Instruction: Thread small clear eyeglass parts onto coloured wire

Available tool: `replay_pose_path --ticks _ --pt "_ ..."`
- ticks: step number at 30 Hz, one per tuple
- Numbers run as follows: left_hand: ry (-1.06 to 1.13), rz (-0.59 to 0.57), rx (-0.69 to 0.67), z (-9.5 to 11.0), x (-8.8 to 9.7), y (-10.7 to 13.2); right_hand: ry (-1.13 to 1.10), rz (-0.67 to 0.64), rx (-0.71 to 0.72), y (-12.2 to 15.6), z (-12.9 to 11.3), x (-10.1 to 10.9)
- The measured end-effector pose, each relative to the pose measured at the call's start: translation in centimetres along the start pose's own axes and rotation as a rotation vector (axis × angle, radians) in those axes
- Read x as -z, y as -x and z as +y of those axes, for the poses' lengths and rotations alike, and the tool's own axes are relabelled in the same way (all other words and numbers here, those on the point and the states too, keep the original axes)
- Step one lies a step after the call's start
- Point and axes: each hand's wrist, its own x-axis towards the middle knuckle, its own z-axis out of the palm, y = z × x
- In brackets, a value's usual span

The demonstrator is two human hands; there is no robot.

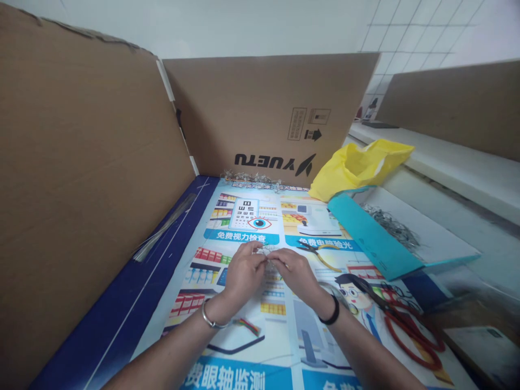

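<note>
My left hand (242, 272) and my right hand (296, 272) meet over a printed poster (244, 227) that covers the table. Both are closed in a pinch, fingertips touching, around a small thin wire piece (268, 259) between them. The left wrist wears a silver bangle and the right wrist a black band. A small bundle of coloured wires (248, 325) lies on the poster under my left wrist. Yellow-handled pliers (320, 254) lie just beyond my right hand.
Cardboard walls (81, 179) stand at the left and back. A teal box lid (385, 246) with a heap of metal wire bits sits right, a yellow plastic bag (357, 165) behind it. Red-handled scissors (410, 330) lie near right. Clear small pieces (252, 180) line the back wall.
</note>
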Motion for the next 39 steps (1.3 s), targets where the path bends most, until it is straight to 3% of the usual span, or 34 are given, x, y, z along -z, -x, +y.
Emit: replay_pose_path --ticks 10,17,31,39 --pt "-0.014 -0.063 -0.003 0.9 0.4 0.2 -0.019 -0.025 -0.09 0.0 -0.7 0.0" --pt "0.067 -0.004 0.034 0.4 0.0 0.3 0.053 -0.056 -0.139 0.1 -0.6 0.0" --pt "0.217 -0.019 0.032 0.7 0.5 0.1 0.207 -0.088 -0.058 0.3 -0.3 -0.1" --pt "0.239 -0.019 -0.022 0.6 0.6 0.1 0.07 -0.077 -0.101 0.1 -1.0 0.1"
